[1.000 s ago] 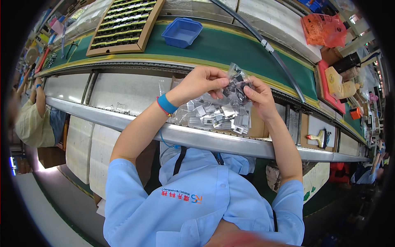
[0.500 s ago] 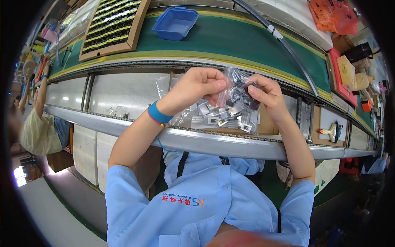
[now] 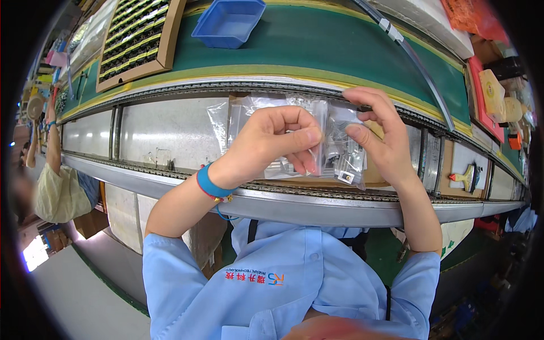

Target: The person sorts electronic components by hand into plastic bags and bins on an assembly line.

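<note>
Both my hands hold a clear plastic bag (image 3: 334, 148) with several small metal and dark parts inside, raised above the grey metal rail of a conveyor line. My left hand (image 3: 271, 144), with a blue band on its wrist, pinches the bag's left side between thumb and fingers. My right hand (image 3: 381, 135) grips the bag's upper right edge with its fingers curled over the top. More clear bags (image 3: 226, 122) lie under my hands on the steel ledge.
A green conveyor belt (image 3: 317, 45) runs behind, carrying a blue plastic bin (image 3: 228, 22) and a wooden tray of small dark parts (image 3: 136, 42). A co-worker's arm and beige sleeve (image 3: 54, 170) are at the left. Boxes and an orange bag sit at the far right.
My view has moved closer to the hands. The bag has been gathered up from the pile and turned more upright between both hands.
</note>
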{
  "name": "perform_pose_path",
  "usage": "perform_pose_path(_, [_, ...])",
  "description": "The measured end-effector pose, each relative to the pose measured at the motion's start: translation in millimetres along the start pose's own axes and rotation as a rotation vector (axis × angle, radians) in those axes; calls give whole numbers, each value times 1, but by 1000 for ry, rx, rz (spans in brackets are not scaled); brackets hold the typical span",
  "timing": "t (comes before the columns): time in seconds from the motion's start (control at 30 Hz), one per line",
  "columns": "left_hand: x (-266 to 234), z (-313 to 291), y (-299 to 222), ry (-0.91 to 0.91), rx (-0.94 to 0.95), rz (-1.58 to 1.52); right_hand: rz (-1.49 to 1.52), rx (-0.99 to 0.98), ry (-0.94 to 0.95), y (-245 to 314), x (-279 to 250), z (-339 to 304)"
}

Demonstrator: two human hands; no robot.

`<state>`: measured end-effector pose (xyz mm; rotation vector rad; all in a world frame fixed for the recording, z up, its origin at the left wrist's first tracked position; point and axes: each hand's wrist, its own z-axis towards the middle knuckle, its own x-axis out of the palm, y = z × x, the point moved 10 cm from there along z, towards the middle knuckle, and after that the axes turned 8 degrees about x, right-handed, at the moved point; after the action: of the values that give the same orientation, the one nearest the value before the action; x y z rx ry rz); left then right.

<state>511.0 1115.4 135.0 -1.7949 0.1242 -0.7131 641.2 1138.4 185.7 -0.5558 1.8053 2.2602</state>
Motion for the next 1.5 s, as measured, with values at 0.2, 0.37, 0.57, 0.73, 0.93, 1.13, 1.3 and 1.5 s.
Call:
perform_pose_path(0.2, [-4,9,15,-41,-3,15,-92,-35,345,1,38,-20])
perform_pose_path(0.37, [-2,12,27,-38,-45,97,-269,-136,241,9,44,-28])
perform_pose_path(0.57, [-3,11,31,-22,-121,116,-145,41,340,-8,46,-27])
perform_pose_path(0.73, [-1,12,34,34,-61,101,-179,21,413,-10,49,-28])
perform_pose_path(0.93, [5,11,27,60,21,96,403,338,517,-25,54,-32])
perform_pose_path(1.13, [0,10,21,24,29,163,110,47,451,2,48,-29])
perform_pose_path(1.3, [9,10,23,113,83,251,-91,26,477,-10,55,-35])
perform_pose_path(1.5, [3,9,33,-12,-35,79,296,293,538,-32,61,-37])
